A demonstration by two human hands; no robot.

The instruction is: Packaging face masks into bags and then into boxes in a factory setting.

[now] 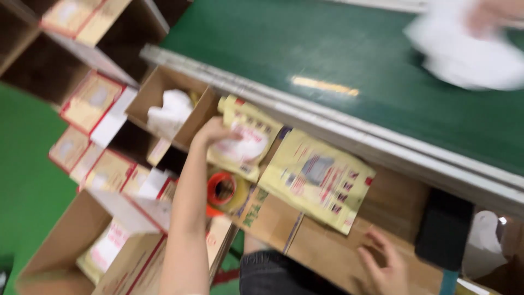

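Note:
My left hand (212, 132) reaches forward and grips the edge of a yellow spouted pouch (246, 143) that stands against the edge of the green belt. A second yellow pouch (317, 181) lies flat just to its right, on brown cardboard (333, 248). My right hand (383, 263) rests low on that cardboard with fingers spread and nothing in it. The picture is blurred by motion.
A tape roll with an orange core (225, 191) sits below the held pouch. Open cardboard boxes (164, 87) and bins with white bags (170, 112) are at left. The green conveyor belt (349, 65) runs across the top, where another person's hand (491, 15) handles a white bag (469, 54). A black block (445, 229) is at right.

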